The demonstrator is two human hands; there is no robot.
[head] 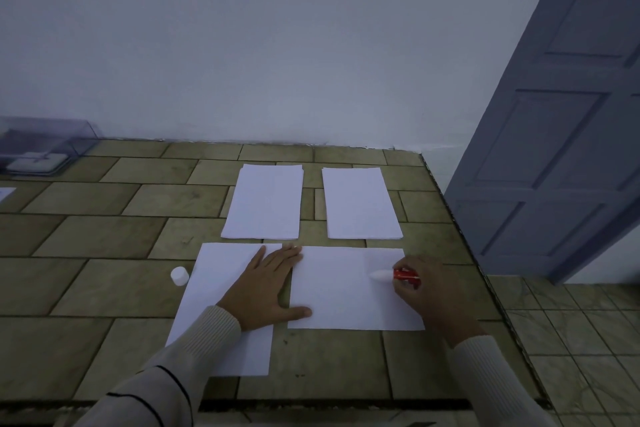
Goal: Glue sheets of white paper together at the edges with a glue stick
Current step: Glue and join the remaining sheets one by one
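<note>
Glue stick [394, 275], uncapped, with a red barrel and a white tip, lies nearly level in the right hand [424, 289]. The fingers curl round the barrel, and the tip points left over the right sheet [339, 291]. Print on the barrel is too small to read. The left hand [266, 288] lies flat with straight, spread fingers on the left sheet [214, 288], and its thumb reaches across the narrow gap onto the right sheet. A white cap [179, 276] stands on the tile-patterned surface [104, 236], just beside the left sheet's edge. Two paper stacks [265, 204] [362, 204] lie side by side, apart, behind the sheets. At far left a clear plastic box [45, 146] holds pale, indistinct contents. A scrap of paper [5, 192] is cut off by the frame edge. Grey panelled door [561, 149] at right.
</note>
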